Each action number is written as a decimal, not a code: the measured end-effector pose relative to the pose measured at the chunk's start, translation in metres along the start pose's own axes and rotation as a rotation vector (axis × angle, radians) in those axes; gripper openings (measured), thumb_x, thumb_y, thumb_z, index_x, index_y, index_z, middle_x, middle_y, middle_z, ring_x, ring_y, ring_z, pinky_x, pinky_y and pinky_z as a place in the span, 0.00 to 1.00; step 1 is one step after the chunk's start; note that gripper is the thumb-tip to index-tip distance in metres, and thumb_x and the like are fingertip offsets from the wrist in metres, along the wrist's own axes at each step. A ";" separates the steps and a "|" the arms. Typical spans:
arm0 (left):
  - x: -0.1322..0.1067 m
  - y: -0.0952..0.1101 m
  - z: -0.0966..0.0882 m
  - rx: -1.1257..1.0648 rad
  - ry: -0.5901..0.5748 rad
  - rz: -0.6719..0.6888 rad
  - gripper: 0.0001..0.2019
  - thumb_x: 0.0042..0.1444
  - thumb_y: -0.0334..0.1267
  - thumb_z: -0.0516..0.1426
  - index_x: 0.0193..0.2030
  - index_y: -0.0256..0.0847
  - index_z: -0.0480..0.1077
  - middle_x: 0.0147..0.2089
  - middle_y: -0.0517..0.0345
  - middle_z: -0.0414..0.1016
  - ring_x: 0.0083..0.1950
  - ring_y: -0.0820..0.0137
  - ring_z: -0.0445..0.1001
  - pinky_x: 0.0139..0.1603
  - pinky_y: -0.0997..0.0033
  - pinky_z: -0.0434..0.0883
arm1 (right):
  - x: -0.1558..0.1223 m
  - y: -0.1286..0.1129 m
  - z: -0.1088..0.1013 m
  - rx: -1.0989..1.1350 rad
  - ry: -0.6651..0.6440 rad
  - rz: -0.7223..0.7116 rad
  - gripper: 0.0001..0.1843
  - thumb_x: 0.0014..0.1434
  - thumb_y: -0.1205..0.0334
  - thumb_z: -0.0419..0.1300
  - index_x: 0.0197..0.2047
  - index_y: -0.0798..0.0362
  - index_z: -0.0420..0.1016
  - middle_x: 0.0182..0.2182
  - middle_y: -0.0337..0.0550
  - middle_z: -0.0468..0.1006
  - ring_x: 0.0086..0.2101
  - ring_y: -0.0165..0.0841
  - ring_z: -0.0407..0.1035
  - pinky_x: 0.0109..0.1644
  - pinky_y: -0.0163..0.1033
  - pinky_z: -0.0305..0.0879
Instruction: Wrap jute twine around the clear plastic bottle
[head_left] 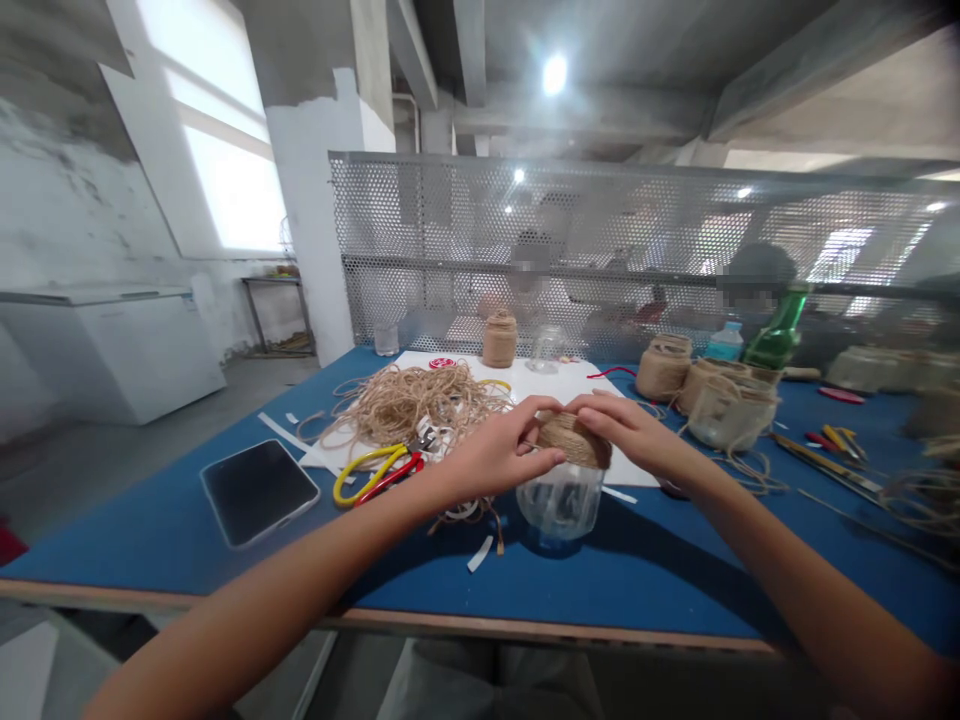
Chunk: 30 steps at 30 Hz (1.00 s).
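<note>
A clear glass jar [559,500] stands on the blue table [652,570], its upper part wrapped in brown twine [571,437]. My left hand [495,450] grips the wrapped band from the left, fingers curled and thumb pressed on the twine. My right hand [630,430] lies over the top right of the band, fingers closed on it. A loose pile of twine [409,400] lies just behind my left hand.
Yellow and red scissors [375,472] and a dark phone [259,490] lie at the left. Several twine-wrapped jars [664,368] and a green bottle [776,340] stand at the right, tools [832,440] beyond. A perforated metal screen [600,250] backs the table, people behind it.
</note>
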<state>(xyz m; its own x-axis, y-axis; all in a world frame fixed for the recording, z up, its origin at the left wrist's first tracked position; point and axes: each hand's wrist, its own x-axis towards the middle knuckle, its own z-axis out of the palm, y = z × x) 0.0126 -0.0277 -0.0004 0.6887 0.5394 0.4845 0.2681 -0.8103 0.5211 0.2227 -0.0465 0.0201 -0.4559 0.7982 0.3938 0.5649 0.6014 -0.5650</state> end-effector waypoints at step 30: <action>0.003 -0.021 -0.009 -0.033 -0.112 -0.001 0.24 0.56 0.43 0.53 0.57 0.38 0.54 0.18 0.71 0.50 0.20 0.77 0.54 0.22 0.78 0.51 | 0.000 0.006 -0.004 0.143 -0.029 0.069 0.16 0.60 0.52 0.49 0.35 0.55 0.71 0.30 0.42 0.70 0.31 0.31 0.62 0.34 0.36 0.58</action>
<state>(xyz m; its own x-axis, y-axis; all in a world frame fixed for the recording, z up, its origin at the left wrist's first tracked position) 0.0031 -0.0070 -0.0040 0.7598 0.5101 0.4032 0.2481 -0.8006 0.5454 0.2286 -0.0433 0.0195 -0.4400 0.8351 0.3303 0.4932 0.5320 -0.6883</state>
